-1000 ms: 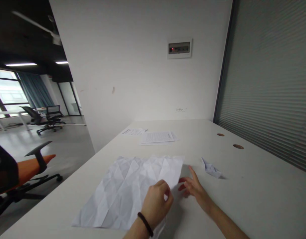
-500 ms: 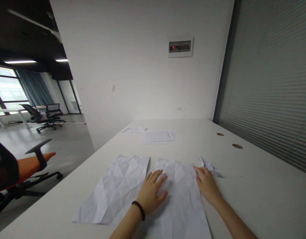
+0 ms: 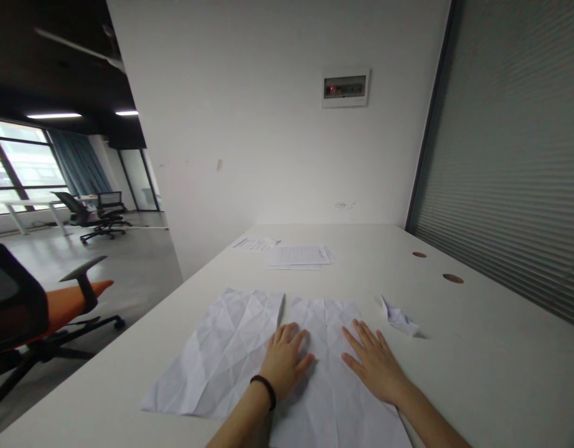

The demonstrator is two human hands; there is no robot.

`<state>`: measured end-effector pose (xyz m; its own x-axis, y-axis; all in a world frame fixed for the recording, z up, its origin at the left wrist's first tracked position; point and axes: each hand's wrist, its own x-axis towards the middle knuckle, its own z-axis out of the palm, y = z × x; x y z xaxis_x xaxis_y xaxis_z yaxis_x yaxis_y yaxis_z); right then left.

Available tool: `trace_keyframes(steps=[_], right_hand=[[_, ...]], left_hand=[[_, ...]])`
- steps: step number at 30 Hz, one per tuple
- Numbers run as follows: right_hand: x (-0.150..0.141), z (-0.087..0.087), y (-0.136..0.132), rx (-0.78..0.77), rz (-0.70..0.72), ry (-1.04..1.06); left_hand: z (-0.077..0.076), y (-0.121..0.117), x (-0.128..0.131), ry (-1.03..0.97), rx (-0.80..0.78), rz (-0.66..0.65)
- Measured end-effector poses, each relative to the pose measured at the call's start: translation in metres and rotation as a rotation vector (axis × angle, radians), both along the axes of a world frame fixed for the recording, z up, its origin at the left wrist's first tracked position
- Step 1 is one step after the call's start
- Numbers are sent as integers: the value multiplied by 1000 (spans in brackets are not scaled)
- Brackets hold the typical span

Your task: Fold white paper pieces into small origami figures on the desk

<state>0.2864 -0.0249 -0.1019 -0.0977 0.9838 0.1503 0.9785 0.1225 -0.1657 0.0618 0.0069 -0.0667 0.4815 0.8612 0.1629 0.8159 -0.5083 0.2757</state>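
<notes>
Two creased white sheets of paper lie side by side. My left hand, a black band at its wrist, rests with fingers apart along the left side of the right sheet. On that same sheet's right part my right hand lies flat, fingers spread. The left sheet carries a pattern of crossing fold lines, and its right edge lifts slightly near my left fingertips. A small folded paper piece sits just beyond my right hand, touched by neither hand.
Everything lies on a white table. Printed papers are farther back, toward the wall. Two round holes sit near the table's right edge, beside a blinds-covered glass partition. An orange-seated chair stands at left.
My right hand has moved left from the sheet's right edge onto its surface, fingers now spread. The folded piece shows more fully. My left hand stays nearly in place; the view has shifted slightly.
</notes>
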Motion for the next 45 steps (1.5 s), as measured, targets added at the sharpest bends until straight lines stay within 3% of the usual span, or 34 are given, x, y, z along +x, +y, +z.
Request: trace_keyframes(steps=[3, 9, 15, 19, 26, 31, 40, 45], right_hand=[[1, 0, 1, 6, -16, 40], [4, -7, 7, 67, -134, 152], [10, -8, 11, 111, -139, 304], [12, -9, 13, 194, -174, 529], [16, -5, 21, 342, -156, 1204], [22, 4, 20, 357, -214, 1304], [30, -1, 20, 321, -250, 1386], [38, 20, 12, 337, -170, 1442]], left_hand=[[-7, 9, -1, -62, -21, 79], [-12, 19, -3, -213, -50, 93], [-16, 25, -8, -443, -71, 136], [-17, 28, -8, -527, -129, 195], [-9, 29, -12, -574, -58, 170], [-5, 34, -14, -728, -28, 124], [6, 34, -25, -465, -60, -177], [8, 32, -30, -196, -20, -245]])
